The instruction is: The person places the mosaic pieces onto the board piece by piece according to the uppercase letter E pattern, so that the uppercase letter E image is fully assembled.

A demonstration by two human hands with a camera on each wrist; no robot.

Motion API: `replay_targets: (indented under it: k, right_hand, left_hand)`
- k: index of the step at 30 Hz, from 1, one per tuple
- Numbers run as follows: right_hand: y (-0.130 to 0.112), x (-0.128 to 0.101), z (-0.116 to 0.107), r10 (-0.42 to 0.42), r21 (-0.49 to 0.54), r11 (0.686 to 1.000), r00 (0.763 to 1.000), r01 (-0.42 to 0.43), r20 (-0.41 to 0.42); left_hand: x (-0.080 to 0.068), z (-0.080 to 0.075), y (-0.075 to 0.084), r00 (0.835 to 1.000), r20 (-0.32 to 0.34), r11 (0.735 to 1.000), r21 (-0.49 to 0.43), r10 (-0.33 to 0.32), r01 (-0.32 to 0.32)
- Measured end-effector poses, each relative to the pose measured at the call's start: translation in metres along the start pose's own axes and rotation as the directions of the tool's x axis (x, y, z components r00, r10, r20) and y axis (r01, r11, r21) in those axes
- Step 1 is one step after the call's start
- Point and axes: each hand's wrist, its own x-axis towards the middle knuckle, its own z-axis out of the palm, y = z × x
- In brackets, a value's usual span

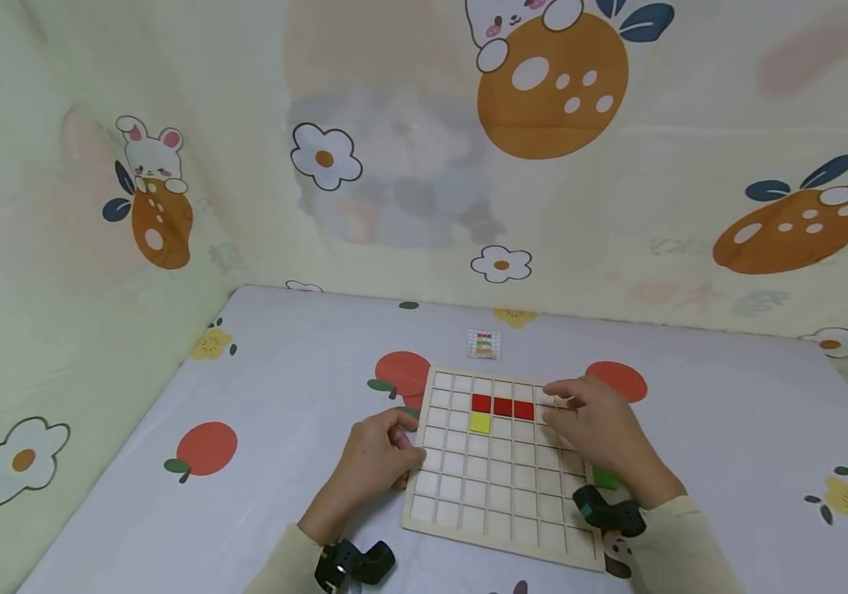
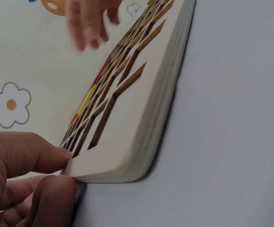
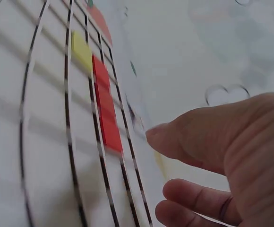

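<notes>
From my remote seat, leftmost on the white fruit-print counter cloth sits a printed red apple. Next comes the left hand, fingers curled, thumb and forefinger pinching the left edge of the pale wooden grid board; the left wrist view shows the thumb on top of the board's rounded corner and a fingertip beneath it. A black wrist-worn camera sits at that forearm.

The grid board lies flat at centre, close to square so no clear long axis; its edges run slightly skewed to the counter's near edge, the far side tilted a little to the right. Inside it, three red square tiles form a row running left to right in the second row from the far edge, touching one another. One yellow square tile sits directly below the leftmost red tile, touching it. The red row's long axis runs parallel to the board's far edge.

Beyond the board, apart from it, lies a small printed pattern card; its marks are too small for me to read. No legible writing anywhere.

Further right, the right hand hovers over the board's right columns, fingers loosely extended, holding nothing that I can see; the right wrist view is blurred but shows relaxed fingers above the grid. A green block peeks out just beside the board's right edge, under that wrist, with a second black wrist camera nearby.
</notes>
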Motion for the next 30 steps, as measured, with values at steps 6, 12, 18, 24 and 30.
replay_targets:
  k: [6, 12, 18, 24, 30]
  right_hand:
    - [0.030, -0.032, -0.024, 0.035, -0.100, 0.994, 0.999, -0.038, -0.028]
    - [0.053, -0.054, -0.033, 0.128, -0.170, 0.977, 0.992, -0.126, -0.001]
    - [0.065, -0.067, -0.034, 0.157, -0.182, 0.972, 0.987, -0.149, 0.030]
    - [0.066, -0.068, -0.028, 0.142, -0.186, 0.973, 0.990, -0.137, 0.011]
    - [0.064, -0.066, -0.024, 0.158, -0.221, 0.963, 0.987, -0.152, 0.011]
  left_hand:
    - [-0.001, 0.001, 0.002, 1.000, -0.010, 1.000, 0.012, -0.011, 0.011]
    - [-0.001, 0.001, 0.002, 1.000, -0.011, 1.000, 0.022, -0.012, 0.012]
    - [-0.001, 0.002, 0.001, 1.000, -0.005, 1.000, 0.016, -0.005, 0.005]
    - [-0.002, 0.001, 0.001, 1.000, -0.009, 1.000, 0.015, -0.011, 0.011]
    - [-0.001, 0.002, 0.001, 1.000, -0.005, 1.000, 0.005, -0.010, 0.010]
